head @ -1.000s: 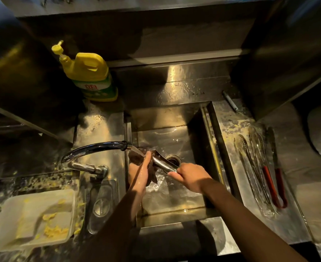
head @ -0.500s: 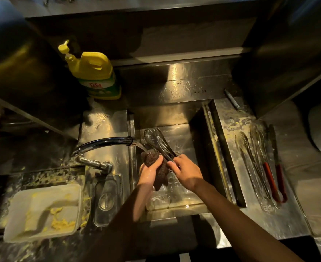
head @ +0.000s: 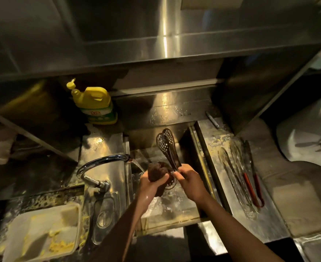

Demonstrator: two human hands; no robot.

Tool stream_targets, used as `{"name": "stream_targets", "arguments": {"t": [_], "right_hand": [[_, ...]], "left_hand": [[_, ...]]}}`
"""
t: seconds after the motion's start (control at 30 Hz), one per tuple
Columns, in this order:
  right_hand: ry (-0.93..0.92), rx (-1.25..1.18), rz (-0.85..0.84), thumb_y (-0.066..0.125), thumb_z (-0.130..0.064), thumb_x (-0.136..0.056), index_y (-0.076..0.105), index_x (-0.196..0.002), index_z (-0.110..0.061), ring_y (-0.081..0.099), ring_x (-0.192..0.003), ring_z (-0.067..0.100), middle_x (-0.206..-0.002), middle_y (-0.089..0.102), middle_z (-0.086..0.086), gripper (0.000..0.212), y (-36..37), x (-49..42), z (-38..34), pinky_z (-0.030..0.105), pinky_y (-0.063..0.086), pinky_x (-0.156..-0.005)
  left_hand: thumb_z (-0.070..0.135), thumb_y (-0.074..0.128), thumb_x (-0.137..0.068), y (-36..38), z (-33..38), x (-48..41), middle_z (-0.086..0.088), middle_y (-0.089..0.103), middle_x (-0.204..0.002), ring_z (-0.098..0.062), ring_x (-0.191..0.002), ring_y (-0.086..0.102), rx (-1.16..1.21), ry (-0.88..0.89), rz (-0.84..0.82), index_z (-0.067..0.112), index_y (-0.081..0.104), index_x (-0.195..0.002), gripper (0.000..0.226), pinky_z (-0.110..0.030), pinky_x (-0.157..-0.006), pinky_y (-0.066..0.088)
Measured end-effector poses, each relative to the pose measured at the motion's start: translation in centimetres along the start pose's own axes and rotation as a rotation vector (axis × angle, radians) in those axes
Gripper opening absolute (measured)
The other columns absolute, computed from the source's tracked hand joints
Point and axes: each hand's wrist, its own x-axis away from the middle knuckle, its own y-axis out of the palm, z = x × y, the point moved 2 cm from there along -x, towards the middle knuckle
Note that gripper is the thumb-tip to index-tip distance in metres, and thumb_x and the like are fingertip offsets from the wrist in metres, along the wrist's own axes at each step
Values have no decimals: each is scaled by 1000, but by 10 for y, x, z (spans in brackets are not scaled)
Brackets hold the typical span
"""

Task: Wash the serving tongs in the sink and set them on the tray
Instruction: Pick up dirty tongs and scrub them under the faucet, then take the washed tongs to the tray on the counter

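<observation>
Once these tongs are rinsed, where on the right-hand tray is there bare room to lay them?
The tray is bare along its near end, below the red-handled tongs, and at its far end near the pen-like tool. Its middle is crowded with the clear-handled tongs lying lengthwise. The right hand holds the tongs over the sink.

Your right hand (head: 187,179) hides the tongs' (head: 167,146) handle end, and your left hand (head: 150,183) covers the dark scrubber's (head: 156,172) lower half.

The tongs (head: 167,148) now point upright, raised above the sponge (head: 157,173); earlier they lay tilted under the tap.
</observation>
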Motion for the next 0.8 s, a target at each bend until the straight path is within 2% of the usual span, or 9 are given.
{"name": "stream_targets", "arguments": {"t": [0.07, 0.2, 0.3, 0.4, 0.47, 0.53, 0.6, 0.67, 0.8], "right_hand": [[-38, -1, 11, 62, -16, -97, 58, -72, -36, 56, -84, 2, -86, 54, -11, 32, -16, 5, -11, 21, 43, -74], [-107, -13, 79, 63, -19, -96, 58, -77, -22, 55, -84, 4, -90, 56, -3, 20, -53, 17, -26, 25, 46, -76], [-144, -59, 142, 63, -25, -96, 61, -81, -26, 57, -91, 2, -95, 56, -11, 15, -83, 24, -31, 20, 47, -81], [-144, -154, 172, 60, -37, -95, 65, -86, -27, 60, -101, 14, -105, 60, -7, 15, -112, 29, -34, 36, 51, -91], [-192, -179, 241, 62, -32, -95, 65, -83, -26, 61, -99, 14, -101, 62, -6, 14, -138, 36, -38, 37, 50, -89], [-219, -215, 307, 65, -26, -94, 65, -80, -22, 62, -97, 11, -99, 63, -8, 15, -171, 50, -39, 30, 48, -87], [-222, -239, 348, 65, -25, -94, 66, -80, -17, 61, -94, 9, -96, 63, -10, 16, -200, 64, -34, 26, 47, -84], [-218, -244, 410, 63, -32, -93, 69, -84, -10, 62, -98, 12, -100, 63, -5, 25, -235, 84, -20, 31, 50, -88], [-173, -284, 460, 64, -29, -95, 72, -87, -12, 62, -106, 14, -109, 63, -2, 20, -291, 117, 11, 36, 50, -95]], "left_hand": [[9, 79, -78, 8, 17, 4, -3, 77, -87, -26, -86, 74, 24, 38, -3, 14, 69, -102, 27, -37, -73, 59], [3, 75, -80, 29, 52, 19, 10, 75, -85, 0, -75, 72, 74, 108, -83, 22, 67, -101, 29, -15, -63, 55], [8, 76, -80, 45, 76, 32, -1, 76, -97, -16, -87, 73, 83, 138, -130, 20, 68, -108, 31, -28, -74, 59], [12, 76, -81, 66, 95, 42, 0, 78, -93, -17, -83, 74, 77, 164, -205, 24, 66, -106, 29, -41, -79, 57], [17, 79, -76, 86, 110, 51, -3, 78, -94, -24, -85, 74, 82, 177, -230, 19, 66, -112, 38, -46, -79, 57], [21, 84, -68, 113, 120, 57, -8, 77, -99, -30, -92, 73, 64, 217, -230, 15, 68, -113, 48, -45, -80, 59], [15, 83, -70, 143, 128, 64, -9, 77, -97, -29, -89, 73, 66, 247, -265, 15, 72, -105, 37, -39, -77, 59], [5, 77, -74, 181, 133, 77, -10, 77, -91, -27, -79, 73, 91, 226, -328, 13, 72, -100, 28, -39, -70, 61], [9, 75, -70, 247, 136, 102, -18, 74, -95, -31, -79, 71, 117, 230, -456, 4, 70, -107, 38, -45, -78, 58]]}}
